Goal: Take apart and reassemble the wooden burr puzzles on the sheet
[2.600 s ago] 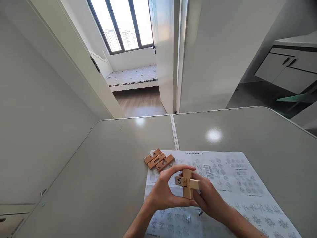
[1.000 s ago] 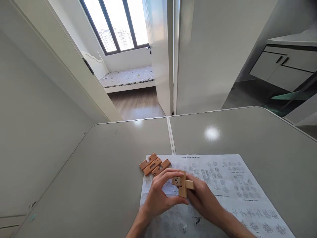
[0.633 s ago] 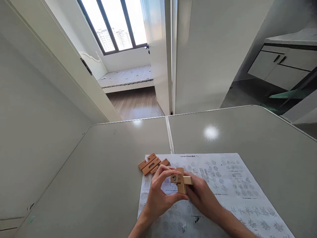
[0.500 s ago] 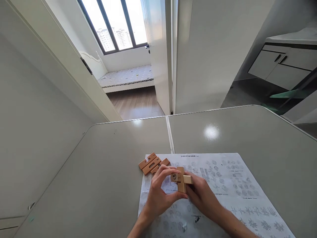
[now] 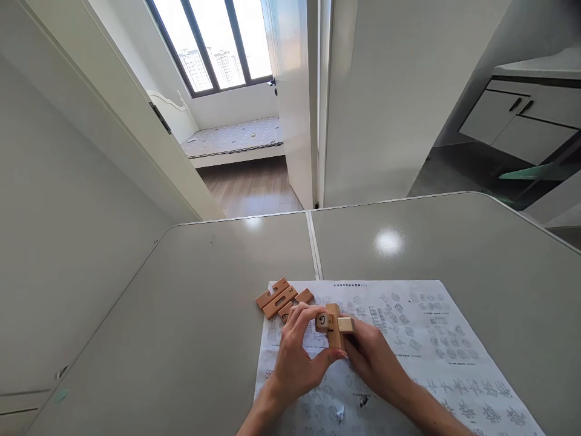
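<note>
Several interlocked wooden puzzle pieces [image 5: 334,330] are held between my two hands above the printed sheet. My left hand [image 5: 298,348] grips the left side, its index finger near a block end with a black mark and its thumb at the lower end of the upright piece. On the right side, my right hand [image 5: 374,351] is closed around the pieces, with most of its fingers hidden beneath them. Beyond my left hand lie loose wooden pieces: a notched one [image 5: 272,293], a slotted one marked 2 [image 5: 280,302], and others partly covered by the hand.
A large paper sheet [image 5: 422,339] printed with puzzle diagrams lies on the grey-green table [image 5: 190,339]. A pale seam [image 5: 314,245] crosses the tabletop. Past the far edge are an open door [image 5: 297,103], a bed [image 5: 240,134] and white cabinets [image 5: 517,118].
The held puzzle pieces have tilted slightly, so the marked block end and the right block end show at a different angle. Both hands keep their hold. The whole view has shifted a little.
</note>
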`<state>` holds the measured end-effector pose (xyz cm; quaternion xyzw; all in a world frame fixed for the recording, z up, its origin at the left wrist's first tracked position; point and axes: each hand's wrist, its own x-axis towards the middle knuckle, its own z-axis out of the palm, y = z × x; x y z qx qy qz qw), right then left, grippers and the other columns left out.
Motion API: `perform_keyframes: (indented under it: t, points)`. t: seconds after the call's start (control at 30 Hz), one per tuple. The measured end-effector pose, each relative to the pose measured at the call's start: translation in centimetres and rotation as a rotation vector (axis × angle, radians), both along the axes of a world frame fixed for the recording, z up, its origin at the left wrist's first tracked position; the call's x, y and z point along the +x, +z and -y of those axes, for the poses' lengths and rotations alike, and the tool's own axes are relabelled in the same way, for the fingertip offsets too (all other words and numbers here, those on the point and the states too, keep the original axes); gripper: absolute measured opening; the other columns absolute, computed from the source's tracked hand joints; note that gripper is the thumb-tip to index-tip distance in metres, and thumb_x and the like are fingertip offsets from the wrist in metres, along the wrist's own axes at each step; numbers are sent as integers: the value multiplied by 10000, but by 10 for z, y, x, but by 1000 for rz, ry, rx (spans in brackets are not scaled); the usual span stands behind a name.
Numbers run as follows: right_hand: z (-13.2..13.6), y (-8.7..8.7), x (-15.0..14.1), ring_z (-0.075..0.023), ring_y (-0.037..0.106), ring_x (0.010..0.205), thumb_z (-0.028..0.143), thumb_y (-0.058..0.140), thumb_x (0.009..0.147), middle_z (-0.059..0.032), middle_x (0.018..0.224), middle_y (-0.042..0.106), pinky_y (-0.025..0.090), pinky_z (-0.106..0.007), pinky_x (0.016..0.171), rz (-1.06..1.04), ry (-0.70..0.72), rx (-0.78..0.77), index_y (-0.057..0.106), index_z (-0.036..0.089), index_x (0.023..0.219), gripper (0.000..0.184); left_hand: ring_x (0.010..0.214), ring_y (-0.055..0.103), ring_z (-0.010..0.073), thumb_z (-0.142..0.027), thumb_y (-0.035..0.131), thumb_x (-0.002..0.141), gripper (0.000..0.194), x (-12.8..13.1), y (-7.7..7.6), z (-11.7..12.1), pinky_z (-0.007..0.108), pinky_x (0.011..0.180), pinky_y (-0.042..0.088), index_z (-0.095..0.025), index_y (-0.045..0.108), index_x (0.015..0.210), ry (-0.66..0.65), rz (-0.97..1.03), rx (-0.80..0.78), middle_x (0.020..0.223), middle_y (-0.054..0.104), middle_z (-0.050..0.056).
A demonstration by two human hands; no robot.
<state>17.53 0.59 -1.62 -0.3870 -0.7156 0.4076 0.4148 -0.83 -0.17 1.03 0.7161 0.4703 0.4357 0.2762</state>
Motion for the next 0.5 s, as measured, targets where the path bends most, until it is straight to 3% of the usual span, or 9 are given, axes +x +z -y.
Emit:
perform_keyframes:
  t: [0.3, 0.5]
  points:
    - [0, -1, 2, -190, 599, 676, 270, 478, 1077, -36, 831, 670, 512, -272, 626, -2, -19, 35, 655, 226, 961, 216, 967, 653, 262, -529, 823, 851, 495, 5, -4, 2, 396, 871, 559, -246, 634, 1210, 32, 35, 68, 1069, 697, 78]
    - [3, -1, 2, -193, 621, 700, 250, 480, 1072, -36, 863, 681, 502, -270, 626, 1, -7, 5, 610, 233, 955, 176, 1042, 680, 273, -503, 886, 789, 529, 0, 3, -2, 403, 917, 573, -251, 650, 1190, -59, 76, 10, 1096, 694, 74]
